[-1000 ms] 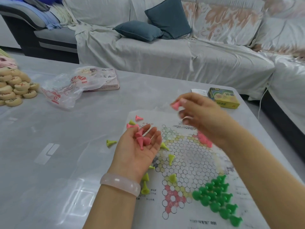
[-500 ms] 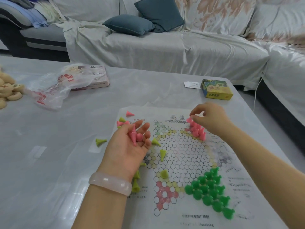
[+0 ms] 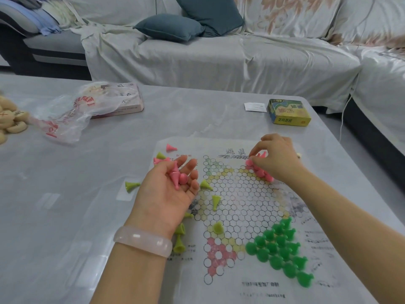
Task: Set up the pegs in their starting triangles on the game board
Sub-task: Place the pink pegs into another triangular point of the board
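A paper game board (image 3: pixel 241 194) printed with hexagon cells lies on the table. My left hand (image 3: pixel 168 191) is palm up over its left edge, cupping a few pink pegs (image 3: pixel 178 175). My right hand (image 3: pixel 277 156) is at the board's upper right, fingertips pinching a pink peg at the pink peg cluster (image 3: pixel 260 172). Several dark green pegs (image 3: pixel 282 249) stand in a triangle at the lower right. Yellow-green pegs (image 3: pixel 215 201) lie scattered on the board's left side, and a few pink pegs (image 3: pixel 171 148) lie loose at the top left.
A crumpled plastic bag (image 3: pixel 65 115) and a pink box (image 3: pixel 127 102) lie at the far left. Round wooden discs (image 3: pixel 11 121) pile at the left edge. A yellow-green card box (image 3: pixel 288 111) and a paper slip (image 3: pixel 255 106) sit at the far right. A covered sofa (image 3: pixel 219 51) stands behind.
My right hand came down from above the board with a pink peg to the pink cluster at the upper right. The left hand stayed cupped, holding pink pegs.
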{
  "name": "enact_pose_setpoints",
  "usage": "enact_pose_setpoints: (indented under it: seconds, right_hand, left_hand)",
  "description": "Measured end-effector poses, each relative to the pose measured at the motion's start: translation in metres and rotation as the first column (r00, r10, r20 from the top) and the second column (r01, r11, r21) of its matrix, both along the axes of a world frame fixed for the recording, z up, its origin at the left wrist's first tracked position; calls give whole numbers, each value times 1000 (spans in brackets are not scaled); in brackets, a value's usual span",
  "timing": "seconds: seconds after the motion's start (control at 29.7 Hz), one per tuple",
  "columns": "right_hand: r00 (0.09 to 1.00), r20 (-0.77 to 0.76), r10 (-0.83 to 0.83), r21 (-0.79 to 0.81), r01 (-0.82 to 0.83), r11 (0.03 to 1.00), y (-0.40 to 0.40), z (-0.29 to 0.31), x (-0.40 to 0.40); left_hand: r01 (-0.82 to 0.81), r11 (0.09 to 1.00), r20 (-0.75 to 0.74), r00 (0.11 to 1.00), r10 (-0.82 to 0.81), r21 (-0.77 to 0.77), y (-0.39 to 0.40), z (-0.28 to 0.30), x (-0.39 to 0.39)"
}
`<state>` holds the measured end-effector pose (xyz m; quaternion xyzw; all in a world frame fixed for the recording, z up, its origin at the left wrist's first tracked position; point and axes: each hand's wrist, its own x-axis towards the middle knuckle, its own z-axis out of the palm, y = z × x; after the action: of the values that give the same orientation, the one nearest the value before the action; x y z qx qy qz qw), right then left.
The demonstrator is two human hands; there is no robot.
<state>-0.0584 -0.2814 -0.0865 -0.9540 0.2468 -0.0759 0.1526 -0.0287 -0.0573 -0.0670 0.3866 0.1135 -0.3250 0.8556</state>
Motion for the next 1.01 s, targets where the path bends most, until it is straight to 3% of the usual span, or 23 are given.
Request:
enact_pose_setpoints:
  seconds: [0.51, 0.64, 0.77, 0.91, 1.01]
  right_hand:
    - [999, -36, 15, -27, -16, 999, 6, 3, -4]
    - [989, 141, 39, 82, -51, 995, 19, 21, -13]
    - [923, 353, 155, 215, -241, 946, 66, 39, -34]
    - [889, 360, 282, 242, -381, 892, 101, 40, -42]
    - [888, 372, 269, 241, -373, 896, 106, 38, -40]
  left_hand:
    - [-20, 999, -18, 1000, 19, -30, 0, 3, -1]
    - [-1, 998, -27, 1000, 0, -60, -3, 8, -4]
    - [86, 992, -52, 995, -91, -94, -5, 9, -8]
    - [163, 969, -52, 983, -175, -184, -7, 6, -10]
    - [164, 951, -59, 981, -185, -261, -7, 6, -10]
